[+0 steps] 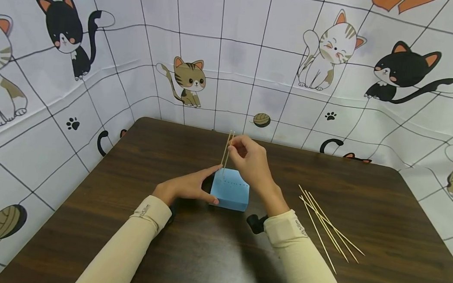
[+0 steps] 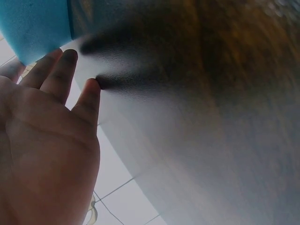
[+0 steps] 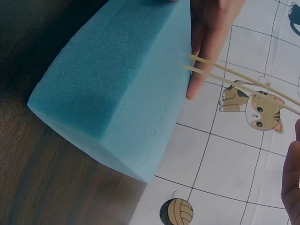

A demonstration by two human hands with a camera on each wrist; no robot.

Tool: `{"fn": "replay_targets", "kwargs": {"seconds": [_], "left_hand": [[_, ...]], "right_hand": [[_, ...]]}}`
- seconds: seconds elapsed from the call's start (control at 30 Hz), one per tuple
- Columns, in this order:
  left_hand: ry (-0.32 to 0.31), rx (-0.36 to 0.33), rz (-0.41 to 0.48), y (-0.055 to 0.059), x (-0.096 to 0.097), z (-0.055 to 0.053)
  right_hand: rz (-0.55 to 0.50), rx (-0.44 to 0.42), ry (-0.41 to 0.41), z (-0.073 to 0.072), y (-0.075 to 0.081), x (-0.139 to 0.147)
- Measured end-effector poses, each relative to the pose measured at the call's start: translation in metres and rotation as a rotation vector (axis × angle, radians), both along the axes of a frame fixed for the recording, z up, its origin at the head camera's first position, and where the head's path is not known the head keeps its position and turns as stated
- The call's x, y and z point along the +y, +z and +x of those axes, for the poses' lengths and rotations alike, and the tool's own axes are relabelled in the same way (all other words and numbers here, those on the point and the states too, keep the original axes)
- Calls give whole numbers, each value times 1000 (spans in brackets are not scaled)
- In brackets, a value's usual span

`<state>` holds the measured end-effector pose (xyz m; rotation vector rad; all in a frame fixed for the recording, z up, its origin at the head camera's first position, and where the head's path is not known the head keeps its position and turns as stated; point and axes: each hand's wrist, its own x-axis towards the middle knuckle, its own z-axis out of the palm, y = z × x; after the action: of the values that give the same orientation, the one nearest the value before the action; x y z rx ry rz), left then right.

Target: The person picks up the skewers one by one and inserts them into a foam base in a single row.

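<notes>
A light-blue foam block (image 1: 228, 198) with rows of small holes on top sits on the table. My left hand (image 1: 186, 184) holds its left side, thumb at the near corner and index finger along the far one. Two thin wooden skewers (image 3: 243, 86) rise side by side from the block's holed face near that finger. High on the skewers, the thumb and fingertips of my right hand (image 1: 250, 162) pinch the one nearer to it. In the left wrist view, the other left fingers (image 2: 61, 75) stretch out beside the block (image 2: 37, 26).
Several loose skewers (image 1: 328, 225) lie crossed on the dark wooden table (image 1: 163, 150), to the right of the right forearm. A white sheet (image 1: 239, 51) printed with cats and a grid hangs behind and at the sides of the table.
</notes>
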<state>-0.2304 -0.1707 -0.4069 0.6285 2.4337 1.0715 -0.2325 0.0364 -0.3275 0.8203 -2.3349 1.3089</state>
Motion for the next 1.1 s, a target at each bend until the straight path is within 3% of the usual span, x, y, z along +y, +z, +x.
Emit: {"fn": "replay_targets", "kwargs": {"seconds": [0.43, 0.6, 0.87, 1.1], "left_hand": [[-14, 14, 1, 3, 0, 0], [-13, 13, 4, 3, -1, 1], [0, 24, -17, 0, 0, -1], [-6, 21, -15, -3, 1, -4]], "right_hand": [[9, -28, -7, 0, -4, 1], [0, -88, -21, 0, -4, 7], [37, -168, -151, -2, 0, 53], [158, -248, -286, -1, -3, 116]]}}
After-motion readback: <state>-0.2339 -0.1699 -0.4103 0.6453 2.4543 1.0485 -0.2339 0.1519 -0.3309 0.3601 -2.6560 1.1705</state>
